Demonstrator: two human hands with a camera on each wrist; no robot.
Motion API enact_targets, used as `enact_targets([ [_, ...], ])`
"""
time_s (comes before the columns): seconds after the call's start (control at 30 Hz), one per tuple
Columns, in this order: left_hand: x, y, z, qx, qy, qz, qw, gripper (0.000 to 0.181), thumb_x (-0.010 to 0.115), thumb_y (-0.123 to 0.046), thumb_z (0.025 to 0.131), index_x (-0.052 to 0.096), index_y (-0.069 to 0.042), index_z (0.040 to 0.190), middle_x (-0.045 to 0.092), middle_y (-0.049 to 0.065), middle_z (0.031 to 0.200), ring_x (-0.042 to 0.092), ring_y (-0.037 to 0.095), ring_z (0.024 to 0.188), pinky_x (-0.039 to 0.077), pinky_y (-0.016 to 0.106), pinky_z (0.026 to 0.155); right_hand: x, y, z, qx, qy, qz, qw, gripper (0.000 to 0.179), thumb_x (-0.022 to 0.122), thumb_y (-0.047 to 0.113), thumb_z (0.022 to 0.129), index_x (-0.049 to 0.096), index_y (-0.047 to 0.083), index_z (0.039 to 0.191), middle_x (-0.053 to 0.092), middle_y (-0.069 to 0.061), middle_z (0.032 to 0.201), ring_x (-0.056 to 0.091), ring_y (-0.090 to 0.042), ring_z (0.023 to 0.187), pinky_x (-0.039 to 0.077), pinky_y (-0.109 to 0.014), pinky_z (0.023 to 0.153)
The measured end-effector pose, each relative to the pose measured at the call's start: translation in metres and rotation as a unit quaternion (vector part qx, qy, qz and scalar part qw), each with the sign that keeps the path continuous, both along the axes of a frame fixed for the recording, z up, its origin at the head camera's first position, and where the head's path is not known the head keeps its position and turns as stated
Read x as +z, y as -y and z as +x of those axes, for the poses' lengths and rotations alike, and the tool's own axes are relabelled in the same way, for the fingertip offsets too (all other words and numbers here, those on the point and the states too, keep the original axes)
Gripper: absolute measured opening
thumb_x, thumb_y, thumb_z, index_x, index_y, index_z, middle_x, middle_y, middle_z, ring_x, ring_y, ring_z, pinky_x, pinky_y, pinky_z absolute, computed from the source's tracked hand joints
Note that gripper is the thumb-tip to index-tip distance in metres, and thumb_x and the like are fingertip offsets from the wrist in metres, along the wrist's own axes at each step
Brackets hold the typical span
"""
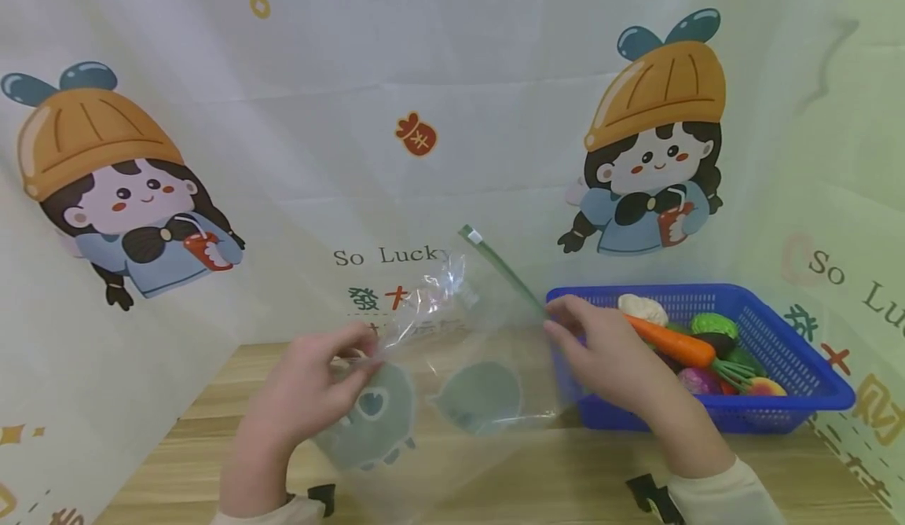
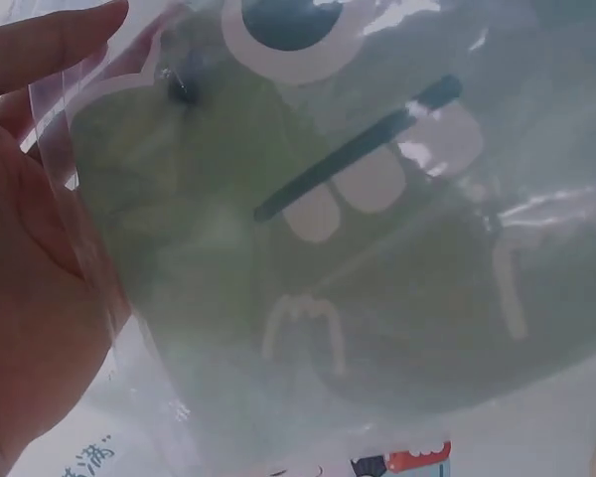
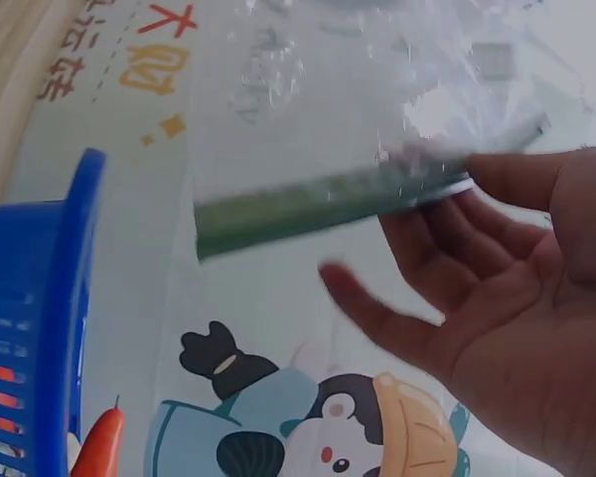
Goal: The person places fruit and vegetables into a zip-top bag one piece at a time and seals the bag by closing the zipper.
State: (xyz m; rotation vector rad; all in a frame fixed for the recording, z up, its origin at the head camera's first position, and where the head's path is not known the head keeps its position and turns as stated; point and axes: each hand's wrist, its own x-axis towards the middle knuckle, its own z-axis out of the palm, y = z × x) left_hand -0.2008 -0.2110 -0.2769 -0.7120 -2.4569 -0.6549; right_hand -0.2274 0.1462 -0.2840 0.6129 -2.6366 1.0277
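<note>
A clear plastic slider bag (image 1: pixel 481 395) with pale green printed shapes is held up between both hands over the table. My left hand (image 1: pixel 304 399) pinches its left side between thumb and fingers. At the bag's right top corner, my right hand (image 1: pixel 608 356) pinches the end of the green zip strip (image 1: pixel 505 269), whose far end slants up to a white slider (image 1: pixel 475 236). Up close in the left wrist view, the bag's print (image 2: pixel 219 258) shows a green cartoon face with teeth. The right wrist view shows the strip (image 3: pixel 288 214) between thumb and fingers.
A blue plastic basket (image 1: pixel 823 368) stands at the right, just behind my right hand. In it lie a carrot (image 1: pixel 672 342), a white garlic-like piece (image 1: pixel 643 309) and several other vegetables. The wood-grain table (image 1: pixel 191 446) meets a printed cloth backdrop (image 1: pixel 318 156).
</note>
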Motion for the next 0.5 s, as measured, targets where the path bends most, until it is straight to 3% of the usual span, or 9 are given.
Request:
enact_targets([
  [0.1, 0.0, 0.007, -0.001, 0.024, -0.013, 0.003, 0.9996, 0.016, 0.078, -0.007, 0.094, 0.07, -0.021, 0.095, 0.082, -0.001, 0.102, 0.079, 0.023, 0.098, 0.066, 0.05, 0.086, 0.005, -0.002, 0.006, 0.039, 0.029, -0.01, 0.9988, 0.024, 0.064, 0.028, 0.108, 0.074, 0.012, 0.122, 0.079, -0.002, 0.112, 0.072, -0.019, 0.103, 0.064, -0.048, 0.096],
  [0.2, -0.001, 0.01, -0.004, 0.057, -0.044, 0.001, 0.9974, 0.009, 0.078, -0.012, 0.097, 0.072, -0.019, 0.097, 0.082, 0.003, 0.102, 0.078, 0.025, 0.096, 0.065, 0.051, 0.085, 0.009, -0.002, 0.012, 0.076, 0.087, -0.042, 0.9924, 0.022, 0.067, 0.032, 0.106, 0.077, 0.015, 0.117, 0.079, 0.001, 0.109, 0.071, -0.016, 0.102, 0.064, -0.044, 0.097],
  [0.27, -0.003, 0.01, -0.009, 0.086, -0.083, -0.004, 0.9928, 0.008, 0.079, -0.017, 0.097, 0.073, -0.015, 0.101, 0.082, 0.006, 0.104, 0.077, 0.028, 0.1, 0.062, 0.055, 0.089, 0.012, 0.001, 0.016, 0.091, 0.121, -0.072, 0.9858, 0.023, 0.069, 0.033, 0.105, 0.077, 0.015, 0.116, 0.079, 0.0, 0.11, 0.07, -0.017, 0.102, 0.064, -0.04, 0.096],
  [0.33, -0.005, 0.006, -0.012, 0.12, -0.116, -0.006, 0.986, 0.018, 0.081, -0.023, 0.096, 0.073, -0.012, 0.107, 0.08, 0.01, 0.114, 0.073, 0.033, 0.109, 0.059, 0.06, 0.094, 0.013, 0.004, 0.02, 0.101, 0.14, -0.105, 0.9794, 0.024, 0.07, 0.033, 0.104, 0.078, 0.013, 0.115, 0.079, -0.002, 0.109, 0.069, -0.019, 0.099, 0.063, -0.036, 0.092],
  [0.4, -0.005, -0.002, -0.015, 0.136, -0.148, 0.008, 0.9795, 0.026, 0.084, -0.025, 0.093, 0.073, -0.008, 0.11, 0.077, 0.014, 0.121, 0.069, 0.039, 0.115, 0.057, 0.062, 0.097, 0.014, 0.007, 0.023, 0.104, 0.148, -0.139, 0.9736, 0.025, 0.072, 0.031, 0.103, 0.078, 0.01, 0.115, 0.078, -0.004, 0.106, 0.069, -0.02, 0.096, 0.063, -0.032, 0.087],
  [0.43, -0.005, -0.009, -0.015, 0.141, -0.153, 0.019, 0.9778, 0.028, 0.084, -0.025, 0.092, 0.073, -0.008, 0.111, 0.076, 0.014, 0.123, 0.068, 0.039, 0.116, 0.056, 0.061, 0.098, 0.014, 0.01, 0.025, 0.108, 0.15, -0.157, 0.97, 0.026, 0.073, 0.03, 0.103, 0.077, 0.008, 0.115, 0.078, -0.006, 0.104, 0.069, -0.021, 0.094, 0.063, -0.032, 0.085],
  [0.5, -0.003, -0.026, -0.011, 0.141, -0.128, 0.062, 0.9798, 0.023, 0.082, -0.025, 0.095, 0.073, -0.008, 0.108, 0.077, 0.012, 0.116, 0.07, 0.034, 0.107, 0.06, 0.052, 0.092, 0.013, 0.014, 0.026, 0.113, 0.157, -0.196, 0.9613, 0.027, 0.074, 0.027, 0.102, 0.077, 0.004, 0.116, 0.078, -0.007, 0.1, 0.071, -0.021, 0.091, 0.064, -0.032, 0.083],
])
